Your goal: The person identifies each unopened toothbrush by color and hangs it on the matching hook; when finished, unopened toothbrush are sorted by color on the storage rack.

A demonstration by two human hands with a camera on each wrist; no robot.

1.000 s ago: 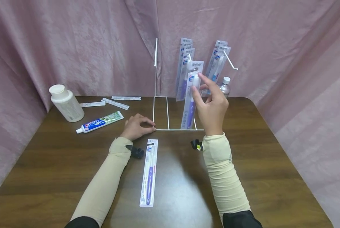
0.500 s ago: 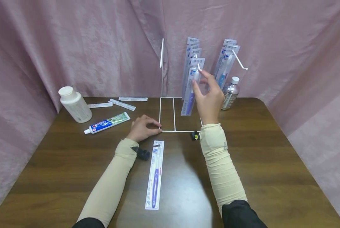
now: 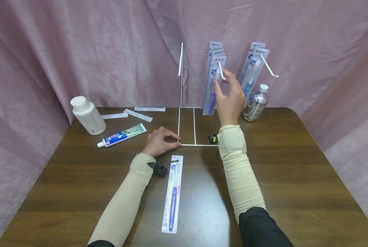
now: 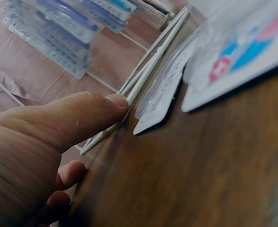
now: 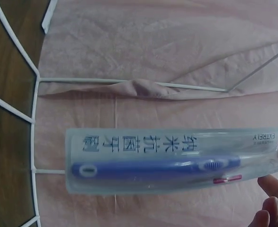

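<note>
The right hand [image 3: 230, 99] pinches a toothbrush pack [image 3: 214, 85] at the rack's hook [image 3: 221, 71], apparently threaded; it could slip off. The left hand [image 3: 160, 141], fingers relaxed, presses the rack base [image 3: 199, 144] onto the surface

The left hand [image 3: 159, 141] lies low and palm down, forearm angled in from the lower left, fingers loosely curled with the thumb stretched forward and its tip pressed against what lies just ahead of it. The right hand [image 3: 228, 97] is raised well above and beyond the left, forearm rising nearly straight up from the elbow, back of the hand toward the head camera, thumb and fingers bent in a pinch. Both forearms wear beige sleeves with a dark cuff near the elbow.
</note>
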